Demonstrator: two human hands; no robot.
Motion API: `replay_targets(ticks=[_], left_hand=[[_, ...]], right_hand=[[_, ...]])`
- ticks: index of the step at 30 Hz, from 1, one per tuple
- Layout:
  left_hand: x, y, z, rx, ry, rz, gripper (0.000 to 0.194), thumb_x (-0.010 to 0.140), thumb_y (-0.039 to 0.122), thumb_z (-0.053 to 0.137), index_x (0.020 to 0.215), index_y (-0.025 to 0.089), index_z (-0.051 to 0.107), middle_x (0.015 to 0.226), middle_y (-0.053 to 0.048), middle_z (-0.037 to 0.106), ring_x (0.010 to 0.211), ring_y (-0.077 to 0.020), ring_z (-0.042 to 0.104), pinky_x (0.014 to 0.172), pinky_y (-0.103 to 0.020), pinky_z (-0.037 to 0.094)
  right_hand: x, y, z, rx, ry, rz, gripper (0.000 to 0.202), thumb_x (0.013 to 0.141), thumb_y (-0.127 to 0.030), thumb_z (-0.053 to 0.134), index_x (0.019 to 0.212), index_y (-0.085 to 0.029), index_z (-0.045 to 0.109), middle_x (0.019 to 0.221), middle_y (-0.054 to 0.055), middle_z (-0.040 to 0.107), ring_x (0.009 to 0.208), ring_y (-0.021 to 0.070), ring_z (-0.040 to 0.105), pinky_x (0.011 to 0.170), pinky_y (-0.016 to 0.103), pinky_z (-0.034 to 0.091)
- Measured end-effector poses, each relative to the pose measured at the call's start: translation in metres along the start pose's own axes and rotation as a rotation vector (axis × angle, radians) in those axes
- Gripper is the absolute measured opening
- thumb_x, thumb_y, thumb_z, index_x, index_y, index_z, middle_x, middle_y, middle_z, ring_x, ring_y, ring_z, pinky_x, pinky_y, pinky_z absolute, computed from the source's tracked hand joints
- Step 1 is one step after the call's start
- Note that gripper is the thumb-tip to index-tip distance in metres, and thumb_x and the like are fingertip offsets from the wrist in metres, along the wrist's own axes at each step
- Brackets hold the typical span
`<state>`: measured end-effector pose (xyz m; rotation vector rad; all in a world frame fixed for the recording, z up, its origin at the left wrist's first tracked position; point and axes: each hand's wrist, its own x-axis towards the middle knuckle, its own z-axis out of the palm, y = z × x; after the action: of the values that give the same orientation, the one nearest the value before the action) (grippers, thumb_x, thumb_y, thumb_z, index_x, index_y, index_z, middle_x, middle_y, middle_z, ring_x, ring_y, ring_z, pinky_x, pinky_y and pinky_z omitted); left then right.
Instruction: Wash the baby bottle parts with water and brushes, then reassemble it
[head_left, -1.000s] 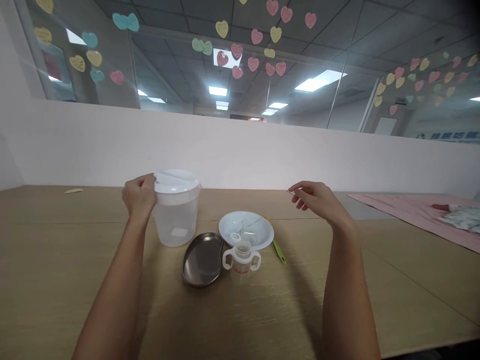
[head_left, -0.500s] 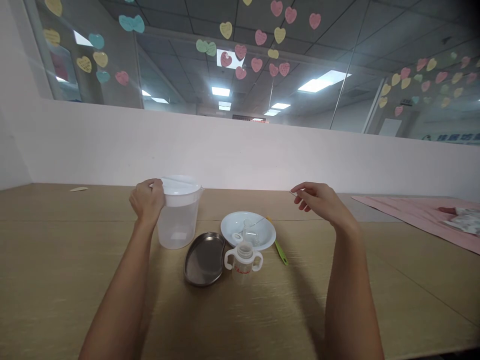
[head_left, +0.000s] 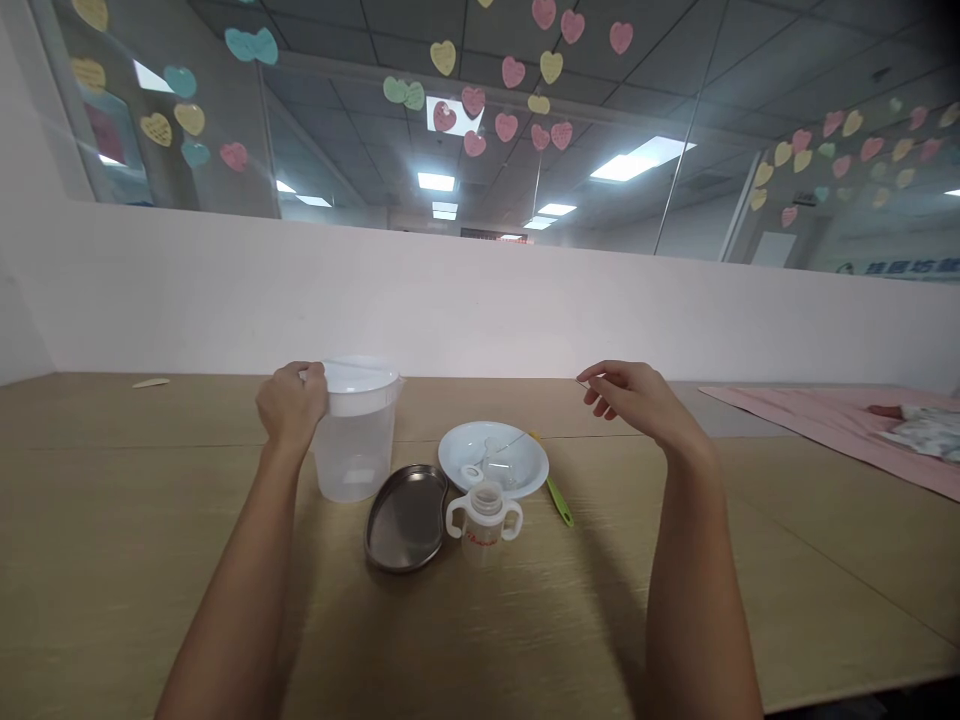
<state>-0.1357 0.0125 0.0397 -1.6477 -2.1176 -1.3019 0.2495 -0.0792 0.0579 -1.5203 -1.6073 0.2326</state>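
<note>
My left hand is closed around the handle of a translucent plastic pitcher, which stands upright with its white lid on. Well to the right, my right hand hovers above the table, thumb and index finger pinched together. A thin dark sliver shows at those fingertips, too small to name. Between the hands sits a white bowl holding a clear bottle-like piece and a small white ring. In front of it stands a lidless two-handled baby bottle. A kidney-shaped metal tray lies beside it.
A green-handled brush or utensil leans by the bowl's right side. On the right lies a pink cloth with a doll-like arm in a patterned sleeve. A flat beige piece rests at the far left, near the white wall.
The view has shifted slightly. Both hands keep nearly the same pose, and the pitcher, bowl, tray and bottle stay where they were on the table.
</note>
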Motion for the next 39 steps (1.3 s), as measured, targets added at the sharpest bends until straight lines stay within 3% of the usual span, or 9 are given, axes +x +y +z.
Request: replay_targets(ticks=[7, 12, 14, 17, 18, 21, 26, 29, 39], left_hand=[[0.005, -0.001, -0.011, 0.096, -0.151, -0.019, 0.049, 0.085, 0.038, 0.027, 0.117, 0.013, 0.054, 0.109, -0.017, 0.059, 0.094, -0.0302, 0.054, 0.071, -0.036, 0.041], [-0.006, 0.025, -0.041, 0.315, -0.183, -0.076, 0.061, 0.083, 0.048, 0.025, 0.126, 0.007, 0.044, 0.105, -0.026, 0.057, 0.093, -0.0397, 0.054, 0.067, -0.045, 0.042], [-0.018, 0.044, -0.054, 0.313, -0.071, -0.035, 0.061, 0.082, 0.050, 0.026, 0.127, 0.012, 0.042, 0.100, -0.022, 0.061, 0.089, -0.0392, 0.056, 0.065, -0.046, 0.043], [-0.040, 0.073, -0.055, 0.067, 0.120, 0.267, 0.044, 0.083, 0.043, 0.032, 0.117, 0.023, 0.050, 0.088, -0.007, 0.066, 0.084, -0.0285, 0.059, 0.071, -0.040, 0.044], [-0.048, 0.082, -0.048, -0.074, 0.084, 0.368, 0.038, 0.083, 0.041, 0.034, 0.110, 0.023, 0.054, 0.083, -0.004, 0.066, 0.077, -0.0224, 0.060, 0.071, -0.034, 0.044], [-0.067, 0.101, -0.001, -0.393, -0.377, 0.592, 0.036, 0.086, 0.039, 0.031, 0.098, 0.019, 0.058, 0.078, -0.003, 0.066, 0.068, -0.0154, 0.060, 0.061, -0.024, 0.042], [-0.089, 0.099, 0.097, -0.167, -0.692, 0.769, 0.038, 0.088, 0.033, 0.028, 0.080, 0.017, 0.061, 0.089, -0.008, 0.066, 0.082, -0.0184, 0.058, 0.071, -0.026, 0.040], [-0.098, 0.088, 0.133, -0.125, -0.832, 0.802, 0.037, 0.088, 0.031, 0.027, 0.082, 0.018, 0.061, 0.088, -0.005, 0.066, 0.085, -0.0168, 0.057, 0.074, -0.024, 0.040], [-0.104, 0.085, 0.151, 0.042, -0.840, 0.808, 0.034, 0.086, 0.029, 0.031, 0.086, 0.020, 0.064, 0.093, -0.007, 0.066, 0.089, -0.0214, 0.057, 0.073, -0.029, 0.038]], right_hand=[[-0.001, -0.003, 0.001, -0.007, -0.008, -0.008, 0.021, 0.075, -0.020, 0.045, 0.088, -0.015, 0.061, 0.072, 0.005, 0.063, 0.053, 0.0105, 0.056, 0.049, 0.021, 0.045], [0.002, -0.003, 0.003, -0.006, -0.050, 0.012, 0.020, 0.076, -0.019, 0.045, 0.088, -0.014, 0.060, 0.071, 0.005, 0.063, 0.052, 0.0098, 0.056, 0.046, 0.018, 0.043], [0.005, 0.002, 0.008, -0.010, -0.115, 0.047, 0.019, 0.076, -0.018, 0.045, 0.087, -0.014, 0.060, 0.069, 0.005, 0.063, 0.052, 0.0097, 0.056, 0.045, 0.017, 0.042], [0.008, 0.023, 0.028, -0.154, -0.211, 0.157, 0.020, 0.077, -0.016, 0.045, 0.087, -0.013, 0.061, 0.068, 0.005, 0.063, 0.049, 0.0094, 0.056, 0.043, 0.016, 0.039], [0.008, 0.032, 0.039, -0.261, -0.219, 0.202, 0.021, 0.078, -0.016, 0.043, 0.089, -0.013, 0.061, 0.070, 0.005, 0.064, 0.051, 0.0095, 0.057, 0.045, 0.016, 0.039], [0.003, 0.065, 0.075, -0.390, -0.204, 0.294, 0.020, 0.076, -0.013, 0.044, 0.082, -0.011, 0.064, 0.070, 0.010, 0.065, 0.058, 0.0145, 0.060, 0.050, 0.020, 0.039], [-0.006, 0.112, 0.121, -0.483, -0.273, 0.373, 0.019, 0.073, -0.012, 0.047, 0.073, -0.012, 0.066, 0.072, 0.012, 0.067, 0.071, 0.0200, 0.063, 0.056, 0.022, 0.040], [-0.006, 0.126, 0.131, -0.494, -0.278, 0.383, 0.024, 0.077, -0.013, 0.043, 0.085, -0.015, 0.066, 0.082, 0.010, 0.067, 0.079, 0.0188, 0.063, 0.059, 0.021, 0.040], [-0.009, 0.123, 0.142, -0.514, -0.255, 0.411, 0.032, 0.086, -0.030, 0.036, 0.094, -0.015, 0.063, 0.097, 0.014, 0.064, 0.091, 0.0242, 0.060, 0.068, 0.028, 0.041]])
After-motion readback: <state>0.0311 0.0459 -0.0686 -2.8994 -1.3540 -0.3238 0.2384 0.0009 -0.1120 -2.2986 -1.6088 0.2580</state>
